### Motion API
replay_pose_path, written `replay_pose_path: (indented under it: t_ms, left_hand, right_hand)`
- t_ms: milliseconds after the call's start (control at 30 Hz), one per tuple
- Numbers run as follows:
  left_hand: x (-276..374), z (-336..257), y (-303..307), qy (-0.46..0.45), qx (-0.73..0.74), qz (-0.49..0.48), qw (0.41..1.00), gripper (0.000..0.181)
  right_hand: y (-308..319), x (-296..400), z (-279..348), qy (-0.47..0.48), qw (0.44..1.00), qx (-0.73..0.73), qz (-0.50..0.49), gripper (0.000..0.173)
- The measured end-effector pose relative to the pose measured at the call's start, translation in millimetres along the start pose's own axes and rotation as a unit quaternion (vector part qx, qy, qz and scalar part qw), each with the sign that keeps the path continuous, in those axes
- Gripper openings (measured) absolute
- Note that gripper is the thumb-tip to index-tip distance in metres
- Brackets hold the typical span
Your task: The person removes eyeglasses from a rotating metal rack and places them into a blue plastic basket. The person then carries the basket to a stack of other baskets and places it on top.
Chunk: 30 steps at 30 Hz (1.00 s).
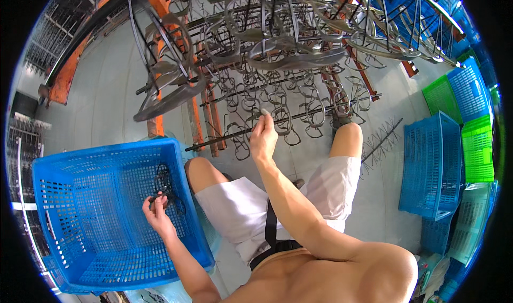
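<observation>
Over the blue plastic basket [120, 146], my left hand [158, 213] holds a dark looped part [170, 196] between thumb and fingers. More dark loops [162, 174] show just beyond it, against the basket's inner wall. My right hand [264, 138] reaches forward to a horizontal hooked rod [224, 136] low on the rack, its thumb and fingers close together. Grey bent loop-shaped parts [314, 112] hang along this rod. Whether my right fingers grip one of them is unclear. A pale tip shows at the end of those fingers.
Larger loops [296, 58] hang from upper rods close before my head. Orange rack posts [194, 114] stand left of the hanging parts. A bare hooked rod [382, 140] lies on the floor beside my knee. Blue crates [431, 164] and green crates [477, 148] are stacked at right.
</observation>
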<state>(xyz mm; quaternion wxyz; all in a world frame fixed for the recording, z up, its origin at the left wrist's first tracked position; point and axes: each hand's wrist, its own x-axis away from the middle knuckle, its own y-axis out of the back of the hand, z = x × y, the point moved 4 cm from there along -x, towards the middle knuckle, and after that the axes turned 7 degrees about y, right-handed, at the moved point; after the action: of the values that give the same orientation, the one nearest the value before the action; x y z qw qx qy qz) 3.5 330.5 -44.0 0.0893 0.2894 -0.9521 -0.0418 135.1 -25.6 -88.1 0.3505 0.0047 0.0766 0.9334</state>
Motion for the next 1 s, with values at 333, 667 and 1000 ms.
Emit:
replay_pose_path:
  t_ms: [333, 667, 1000]
  left_hand:
    - [-4, -10, -1, 0.023, -0.181, -0.085, 0.979, 0.022]
    - [4, -16, 7, -0.111, -0.313, -0.147, 0.932, 0.025]
    - [3, -8, 3, -0.041, -0.205, -0.137, 0.968, 0.035]
  right_hand:
    - [-5, 1, 4, -0.046, 0.991, -0.084, 0.088, 0.033]
    - [-19, 12, 15, 0.204, 0.972, 0.093, 0.070, 0.030]
    - [-15, 12, 14, 0.175, 0.978, 0.069, 0.087, 0.031]
